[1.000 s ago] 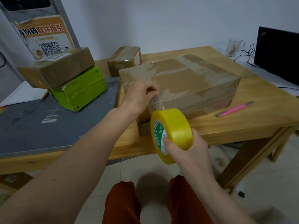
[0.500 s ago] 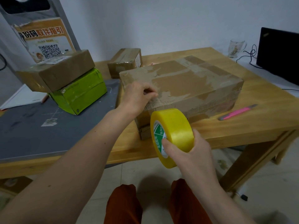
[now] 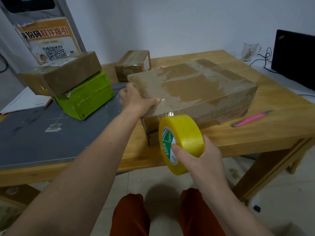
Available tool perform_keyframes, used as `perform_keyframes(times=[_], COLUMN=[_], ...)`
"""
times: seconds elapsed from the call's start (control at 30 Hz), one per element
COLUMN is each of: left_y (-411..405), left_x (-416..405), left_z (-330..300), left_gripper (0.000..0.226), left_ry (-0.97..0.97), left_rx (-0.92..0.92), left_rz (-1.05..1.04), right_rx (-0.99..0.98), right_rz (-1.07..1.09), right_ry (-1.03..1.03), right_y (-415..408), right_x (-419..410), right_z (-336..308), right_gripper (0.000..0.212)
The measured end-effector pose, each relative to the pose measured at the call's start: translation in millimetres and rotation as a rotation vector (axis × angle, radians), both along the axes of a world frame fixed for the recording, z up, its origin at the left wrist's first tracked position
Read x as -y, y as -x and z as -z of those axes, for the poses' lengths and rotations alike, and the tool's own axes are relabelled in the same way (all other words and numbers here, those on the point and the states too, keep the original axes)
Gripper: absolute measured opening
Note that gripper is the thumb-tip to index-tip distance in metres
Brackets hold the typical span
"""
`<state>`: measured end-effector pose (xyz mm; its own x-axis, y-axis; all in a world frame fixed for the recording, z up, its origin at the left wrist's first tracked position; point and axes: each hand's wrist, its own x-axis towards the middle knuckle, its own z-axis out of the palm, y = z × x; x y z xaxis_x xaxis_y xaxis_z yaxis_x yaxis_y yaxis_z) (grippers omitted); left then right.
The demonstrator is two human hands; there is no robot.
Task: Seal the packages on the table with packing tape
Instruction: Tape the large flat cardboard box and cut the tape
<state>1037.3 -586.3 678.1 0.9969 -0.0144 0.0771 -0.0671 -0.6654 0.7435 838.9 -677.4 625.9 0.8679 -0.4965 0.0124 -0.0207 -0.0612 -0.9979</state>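
- The right hand [image 3: 202, 155] has its grip clamped on the yellow tape roll [image 3: 181, 142], thumb across the green-printed core and fingers wrapped behind; the roll hangs just off the near edge of the tabletop [image 3: 272, 116], close in front of the large package [image 3: 196, 89].
- The left hand [image 3: 136, 101] lies flat on that package's near left corner, thumb pressing along the top edge; it grasps nothing, only pins.
- A short clear strip seems to run from the roll up to the package's near edge; it is too faint to be sure.
- To do this well, I judge: keep the strip taut, draw the roll straight, and let the left hand smooth down behind it so no wrinkles trap.
- The pink cutter [image 3: 252, 118] lies on the tabletop to the right, near enough for the cut.
- Further packages, a small brown box [image 3: 133, 65] and a brown box stacked on a green box [image 3: 85, 97], wait well apart.
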Motion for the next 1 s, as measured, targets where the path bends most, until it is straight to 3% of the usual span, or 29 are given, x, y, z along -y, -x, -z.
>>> perform_keyframes(times=[0.07,0.13,0.2,0.3,0.4,0.47,0.57,0.8,1.0], left_y=[6.5,17.4,28.6,33.0,23.0,14.9,10.3,9.1,11.9], left_x=[-7.2,-18.9,-29.5,-37.3,-35.7,-28.9,-19.4,-16.3,-13.8], left_z=[0.6,9.5,16.9,12.9,-1.1,-6.9,0.0,16.8,17.8], left_gripper=[0.060,0.029,0.043,0.066,0.073,0.067,0.061,0.067,0.063], left_ry=[0.056,0.076,0.008,-0.307,-0.565,-0.633,-0.585,-0.453,-0.493], left_rx=[0.163,0.503,0.634,0.376,0.239,0.156,0.078,0.165,0.201], left_rz=[-0.035,0.157,0.509,0.867,0.891,0.860,0.762,0.669,0.632], right_rx=[0.011,0.030,0.037,0.024,0.016,0.019,0.014,-0.016,-0.032], right_rz=[-0.001,-0.004,-0.009,-0.009,-0.013,-0.011,-0.007,-0.002,0.002], right_ry=[-0.002,-0.009,-0.016,-0.026,-0.045,-0.057,-0.058,-0.036,0.070], right_y=[-0.2,-1.1,-2.0,-3.3,-4.0,-3.6,-3.0,-3.0,0.8], right_x=[0.8,2.5,3.9,3.5,1.1,0.6,1.2,0.5,-0.9], right_z=[0.5,1.2,1.9,4.1,4.4,4.9,3.7,9.4,20.2], right_gripper=[0.033,0.028,0.025,0.024,0.025,0.025,0.026,0.033,0.030])
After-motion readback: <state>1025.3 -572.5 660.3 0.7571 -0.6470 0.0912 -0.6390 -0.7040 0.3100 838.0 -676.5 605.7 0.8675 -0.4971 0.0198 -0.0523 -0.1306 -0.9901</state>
